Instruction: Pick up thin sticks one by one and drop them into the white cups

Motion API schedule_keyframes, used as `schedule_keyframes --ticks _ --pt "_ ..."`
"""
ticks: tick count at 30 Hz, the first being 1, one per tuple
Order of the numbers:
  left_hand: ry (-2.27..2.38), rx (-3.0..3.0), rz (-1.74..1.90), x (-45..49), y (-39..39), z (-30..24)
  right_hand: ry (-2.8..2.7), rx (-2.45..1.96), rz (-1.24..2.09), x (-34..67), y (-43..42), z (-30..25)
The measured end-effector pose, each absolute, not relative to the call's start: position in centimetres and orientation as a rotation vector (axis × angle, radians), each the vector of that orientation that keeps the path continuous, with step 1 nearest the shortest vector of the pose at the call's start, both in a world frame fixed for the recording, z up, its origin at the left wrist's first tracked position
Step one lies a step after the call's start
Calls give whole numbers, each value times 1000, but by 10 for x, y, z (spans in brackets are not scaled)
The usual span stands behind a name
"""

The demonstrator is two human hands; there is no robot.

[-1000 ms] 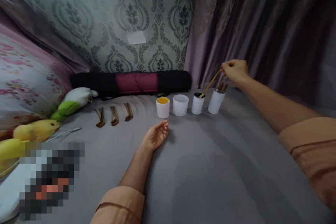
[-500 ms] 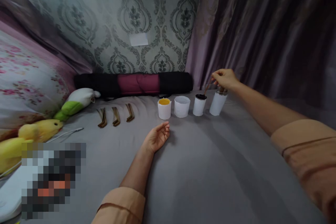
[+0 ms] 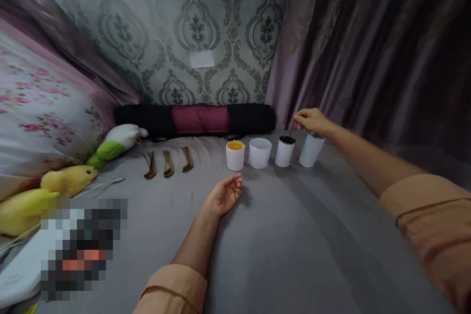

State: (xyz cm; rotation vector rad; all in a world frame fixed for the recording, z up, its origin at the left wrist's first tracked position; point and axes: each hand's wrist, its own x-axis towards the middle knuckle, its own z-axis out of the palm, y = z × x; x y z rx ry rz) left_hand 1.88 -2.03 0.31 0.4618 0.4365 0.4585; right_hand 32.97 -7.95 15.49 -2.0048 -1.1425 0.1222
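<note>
My right hand [image 3: 312,120] pinches a thin brown stick [image 3: 292,130] above a white can with a dark mouth [image 3: 283,154]. The stick's lower end is at the can's mouth; whether it goes inside is hard to make out. Behind my right wrist, a tilted white can [image 3: 311,153] is partly hidden. Palm up on the grey sheet, my left hand [image 3: 225,195] rests with loosely curled fingers and holds nothing visible. Just beyond it stand a white cup with yellow inside [image 3: 234,159] and a wider white tub [image 3: 260,155].
Three bundles of bent brown sticks, including a middle bundle [image 3: 168,164], lie to the left. Along the wall sits a black and maroon roll [image 3: 200,120]. Plush toys [image 3: 69,180], a white cable [image 3: 105,183] and a blurred-out object [image 3: 84,250] occupy the left side.
My right hand has come slightly down and left toward the dark-mouthed can, and less of the stick shows. The whole view has shifted a little; my left hand keeps its pose.
</note>
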Motion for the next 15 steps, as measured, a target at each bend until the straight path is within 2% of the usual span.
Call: schedule_keyframes --ticks 15 --pt "423 447 468 19 -20 2 -1145 -2019 268 321 -73 148"
